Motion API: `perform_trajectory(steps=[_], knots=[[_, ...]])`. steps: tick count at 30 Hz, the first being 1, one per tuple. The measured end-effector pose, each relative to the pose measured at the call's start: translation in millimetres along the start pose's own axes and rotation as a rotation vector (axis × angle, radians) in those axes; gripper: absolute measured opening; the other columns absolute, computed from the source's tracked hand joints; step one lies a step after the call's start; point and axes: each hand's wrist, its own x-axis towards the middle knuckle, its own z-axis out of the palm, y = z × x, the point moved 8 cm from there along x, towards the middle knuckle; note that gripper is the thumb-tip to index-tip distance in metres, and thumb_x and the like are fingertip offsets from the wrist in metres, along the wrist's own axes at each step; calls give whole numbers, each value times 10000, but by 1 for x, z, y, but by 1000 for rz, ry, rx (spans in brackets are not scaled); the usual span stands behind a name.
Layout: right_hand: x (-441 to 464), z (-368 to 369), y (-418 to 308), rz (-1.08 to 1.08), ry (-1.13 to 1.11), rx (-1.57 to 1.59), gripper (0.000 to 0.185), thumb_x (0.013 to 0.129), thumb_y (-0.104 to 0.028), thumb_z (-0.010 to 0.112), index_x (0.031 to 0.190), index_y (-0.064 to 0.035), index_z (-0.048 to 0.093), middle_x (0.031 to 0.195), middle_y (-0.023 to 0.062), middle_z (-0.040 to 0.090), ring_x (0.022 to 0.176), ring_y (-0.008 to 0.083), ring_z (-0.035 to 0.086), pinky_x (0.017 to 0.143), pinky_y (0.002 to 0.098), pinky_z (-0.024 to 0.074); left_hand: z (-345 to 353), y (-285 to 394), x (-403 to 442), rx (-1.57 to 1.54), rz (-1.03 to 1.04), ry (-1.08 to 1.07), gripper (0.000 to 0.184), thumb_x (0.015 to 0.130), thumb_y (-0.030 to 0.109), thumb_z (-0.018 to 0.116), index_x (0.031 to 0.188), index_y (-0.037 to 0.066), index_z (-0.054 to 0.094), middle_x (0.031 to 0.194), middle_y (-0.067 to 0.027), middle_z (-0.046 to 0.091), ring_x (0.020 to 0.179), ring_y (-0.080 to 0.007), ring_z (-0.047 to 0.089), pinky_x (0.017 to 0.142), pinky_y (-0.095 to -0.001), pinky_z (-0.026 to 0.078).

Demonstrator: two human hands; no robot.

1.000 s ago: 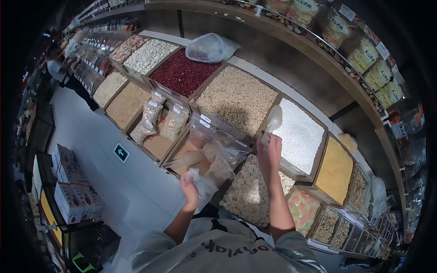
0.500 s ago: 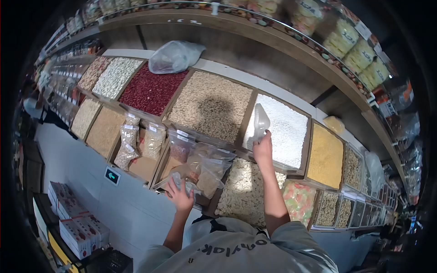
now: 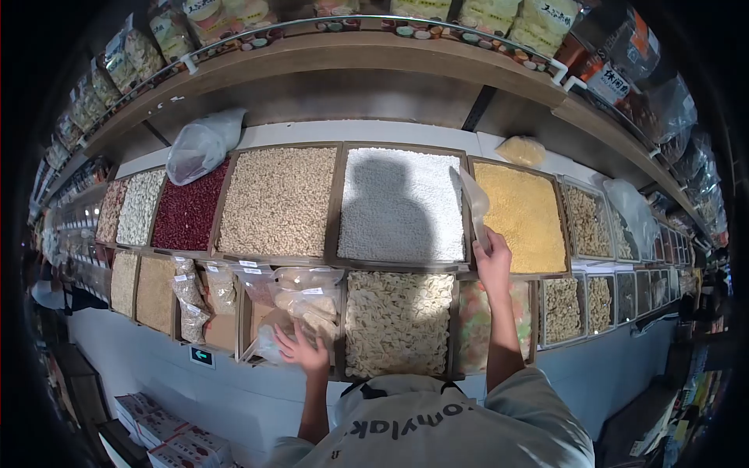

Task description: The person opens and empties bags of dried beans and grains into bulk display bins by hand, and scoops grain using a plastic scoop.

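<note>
My right hand (image 3: 494, 261) is closed around the handle of a translucent plastic scoop (image 3: 476, 203). The scoop sits over the divider between a bin of white grains (image 3: 398, 210) and a bin of yellow millet-like grain (image 3: 521, 218). With fingers spread, my left hand (image 3: 308, 351) is at the front of a bin with packed bags. A crumpled clear plastic bag (image 3: 269, 343) lies right by its fingers; whether they touch it, I cannot tell. Several bags of pale goods (image 3: 307, 292) lie just beyond that hand.
Beige beans (image 3: 273, 203), dark red beans (image 3: 189, 207) and pale dried slices (image 3: 399, 324) fill neighbouring bins. Wrapped sweets (image 3: 495, 320) lie under my right forearm. A shelf (image 3: 335, 58) with packaged goods overhangs the back. Boxes (image 3: 168, 429) stand on the floor at lower left.
My right hand has carried the scoop rightward from over the white grains to the millet side. The view has turned and shifted right. My left hand's fingers are spread wider beside the clear bag.
</note>
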Motion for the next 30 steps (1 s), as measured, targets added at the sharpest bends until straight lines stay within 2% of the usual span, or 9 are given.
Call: perform_trajectory(steps=[2, 4, 5, 8, 23, 30], knots=[[6, 2, 2, -3, -17, -18, 351, 807, -49, 642, 1140, 56, 605, 955, 203, 635, 788, 357, 643, 746, 406, 502, 5, 13, -7, -29, -29, -37, 675, 768, 308, 662, 1385, 153, 435, 1557, -200, 139, 1426, -427, 82, 1060, -636, 113], [14, 4, -3, -7, 3, 128, 343, 808, -58, 642, 1135, 41, 616, 966, 225, 649, 847, 363, 656, 764, 398, 505, 15, 19, -12, -68, -18, -37, 662, 766, 305, 660, 1375, 154, 445, 1556, -193, 149, 1425, -421, 92, 1064, -629, 115], [16, 3, -5, 26, -25, 81, 330, 813, -62, 637, 1129, 31, 621, 994, 252, 651, 904, 375, 656, 788, 397, 506, 19, 22, -12, -108, -4, -27, 650, 765, 301, 657, 1365, 155, 456, 1555, -185, 158, 1424, -415, 102, 1068, -622, 116], [24, 7, -18, -39, -53, -60, 340, 815, -62, 633, 1137, 44, 614, 1019, 270, 642, 924, 387, 649, 809, 404, 505, 29, 24, -12, -156, -16, -42, 626, 767, 309, 657, 1345, 153, 472, 1550, -187, 170, 1417, -415, 122, 1077, -604, 123], [29, 25, -25, -11, -44, -144, 334, 806, -73, 640, 1108, 69, 619, 952, 299, 635, 910, 431, 633, 804, 446, 500, 20, 10, 20, -266, 2, -2, 593, 767, 206, 656, 1330, 159, 475, 1523, -199, 223, 1408, -415, 148, 1079, -604, 106], [30, 30, -16, 54, -73, -116, 338, 811, -79, 646, 1120, 53, 623, 945, 296, 645, 896, 412, 649, 801, 410, 507, 23, 9, 22, -314, -7, -22, 577, 784, 201, 653, 1331, 153, 472, 1524, -204, 218, 1406, -411, 152, 1081, -598, 105]])
